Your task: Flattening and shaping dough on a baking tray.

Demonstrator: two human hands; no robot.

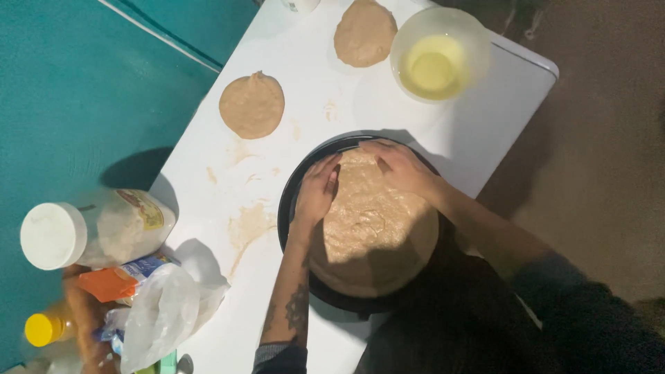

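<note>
Under both hands sits a round black pan [294, 190], and a wide disc of tan dough [374, 232] fills nearly all of it. The left hand [317, 190] lies flat on the dough's far left edge, fingers together and holding nothing; the right hand [400, 166] presses palm-down on the far right edge, fingers spread a little, also empty. Beyond the right hand stands a clear bowl [440, 52] with pale yellow liquid in it. Well to the left of the left hand a clear jar with a white lid [90, 232] lies on its side, holding a pale powder. Nearer the person, a crumpled plastic bag [163, 312] and a bottle with a yellow cap [43, 329] are partly cut off at the frame's edge and blurred. Two smaller flat dough rounds [252, 105] rest beyond the left hand; the farther one is cropped at the top. All this sits on a white table [499, 104] smeared with dough, with teal floor to the left and brown floor to the right.
</note>
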